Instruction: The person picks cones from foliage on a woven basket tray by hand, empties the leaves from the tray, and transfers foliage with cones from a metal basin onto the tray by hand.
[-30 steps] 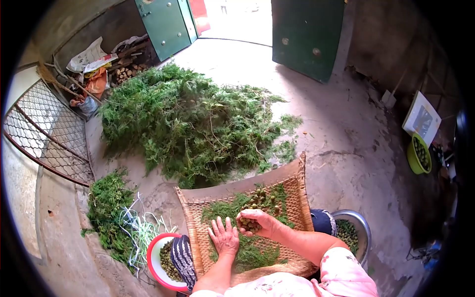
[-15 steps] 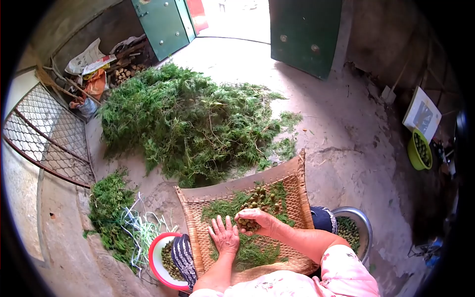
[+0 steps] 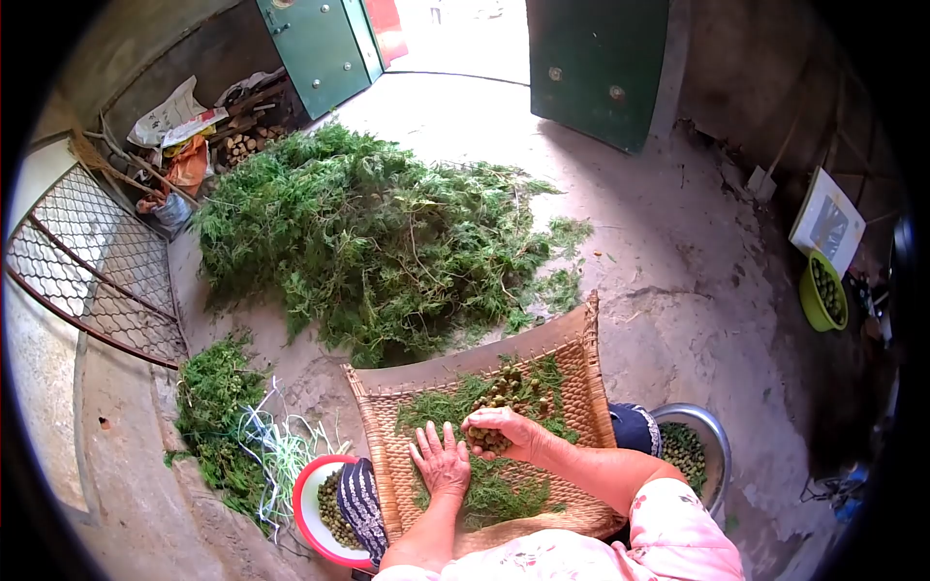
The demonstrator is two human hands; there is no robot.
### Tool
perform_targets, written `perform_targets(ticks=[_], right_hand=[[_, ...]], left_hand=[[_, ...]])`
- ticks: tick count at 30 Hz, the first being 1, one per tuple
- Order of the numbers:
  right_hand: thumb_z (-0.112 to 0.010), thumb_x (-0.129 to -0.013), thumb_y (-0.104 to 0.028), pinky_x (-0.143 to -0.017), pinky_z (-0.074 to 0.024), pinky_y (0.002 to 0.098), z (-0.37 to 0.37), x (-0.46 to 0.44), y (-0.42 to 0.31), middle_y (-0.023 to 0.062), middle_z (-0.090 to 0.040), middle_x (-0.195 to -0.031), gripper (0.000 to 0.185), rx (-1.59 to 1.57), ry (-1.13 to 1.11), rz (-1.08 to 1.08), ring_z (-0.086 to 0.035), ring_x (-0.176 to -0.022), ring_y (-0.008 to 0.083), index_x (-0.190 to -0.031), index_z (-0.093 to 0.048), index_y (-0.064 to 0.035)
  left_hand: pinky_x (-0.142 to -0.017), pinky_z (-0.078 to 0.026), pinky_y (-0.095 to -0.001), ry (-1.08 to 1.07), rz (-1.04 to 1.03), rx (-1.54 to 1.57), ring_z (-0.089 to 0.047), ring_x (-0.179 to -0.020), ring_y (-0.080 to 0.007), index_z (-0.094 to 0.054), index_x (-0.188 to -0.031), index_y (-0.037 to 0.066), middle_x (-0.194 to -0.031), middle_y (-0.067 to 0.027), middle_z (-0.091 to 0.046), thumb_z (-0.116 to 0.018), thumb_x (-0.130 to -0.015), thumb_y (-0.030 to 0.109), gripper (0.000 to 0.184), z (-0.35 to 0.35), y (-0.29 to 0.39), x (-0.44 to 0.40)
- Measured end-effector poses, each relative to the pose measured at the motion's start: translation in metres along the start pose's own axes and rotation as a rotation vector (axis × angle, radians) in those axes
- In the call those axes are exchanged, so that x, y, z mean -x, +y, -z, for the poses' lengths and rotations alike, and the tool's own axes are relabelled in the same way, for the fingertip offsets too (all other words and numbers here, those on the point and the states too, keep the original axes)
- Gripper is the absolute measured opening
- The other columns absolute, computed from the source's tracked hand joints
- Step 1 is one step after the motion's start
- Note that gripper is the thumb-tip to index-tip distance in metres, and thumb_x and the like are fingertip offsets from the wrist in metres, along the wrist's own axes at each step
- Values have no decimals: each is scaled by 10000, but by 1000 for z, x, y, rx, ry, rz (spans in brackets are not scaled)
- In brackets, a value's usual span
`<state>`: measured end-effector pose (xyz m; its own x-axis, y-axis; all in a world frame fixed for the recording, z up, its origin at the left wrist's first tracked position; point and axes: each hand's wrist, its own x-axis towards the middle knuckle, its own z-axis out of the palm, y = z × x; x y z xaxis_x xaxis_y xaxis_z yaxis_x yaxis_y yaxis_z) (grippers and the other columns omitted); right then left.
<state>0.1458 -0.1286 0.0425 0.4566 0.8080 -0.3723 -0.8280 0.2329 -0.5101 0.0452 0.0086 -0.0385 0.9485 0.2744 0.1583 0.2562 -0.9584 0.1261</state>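
Note:
A woven tray [image 3: 572,365] lies across my lap, with green sprigs [image 3: 509,496] and a heap of small round greenish-brown cones [image 3: 506,390] on it. My left hand [image 3: 444,463] rests flat on the tray's left part, fingers spread, holding nothing. Just right of it, my right hand [image 3: 501,432] is curled around a handful of cones, some showing under the fingers. The fingertips of the right hand are close to the left hand's forefinger.
Beyond the tray lies a large pile of green branches [image 3: 378,242]. A red-rimmed basin [image 3: 308,504] stands left, a metal basin [image 3: 719,455] right, both holding cones. White-green strings [image 3: 281,455] lie beside a smaller green pile [image 3: 215,412]. A green basin [image 3: 812,308] stands far right.
The view has shifted slightly. Both hands keep nearly the same place and pose on the tray, the right one still around the cones.

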Motion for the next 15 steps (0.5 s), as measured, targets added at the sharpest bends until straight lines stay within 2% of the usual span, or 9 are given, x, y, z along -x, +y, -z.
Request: perform_targets(ticks=[4, 6, 15], right_hand=[[-557, -867, -224, -405, -432, 267, -1, 2, -1, 61, -562, -709, 203, 4, 14, 4, -583, -581, 170, -919, -563, -29], [-559, -865, -224, -411, -421, 271, -5, 4, -3, 62, -565, -712, 201, -22, 31, 14, -588, -586, 174, -920, -566, -30], [-567, -863, -233, -433, -412, 271, -27, 30, -23, 65, -563, -718, 197, -83, 50, 54, -579, -589, 179, -920, -578, -45]], left_hand=[[-1047, -128, -554, 6, 0, 2, -216, -1306, -362, -400, -1300, 109, -1389, -165, -286, -489, -847, 299, 500, -2, -1, 0], [-1035, -173, -561, 50, -9, -34, -261, -1288, -362, -454, -1268, 124, -1374, -160, -327, -509, -837, 340, 485, -5, -2, 0], [-1036, -181, -559, 81, -8, -32, -273, -1282, -358, -465, -1261, 127, -1368, -158, -339, -518, -827, 346, 489, -11, -5, 0]])
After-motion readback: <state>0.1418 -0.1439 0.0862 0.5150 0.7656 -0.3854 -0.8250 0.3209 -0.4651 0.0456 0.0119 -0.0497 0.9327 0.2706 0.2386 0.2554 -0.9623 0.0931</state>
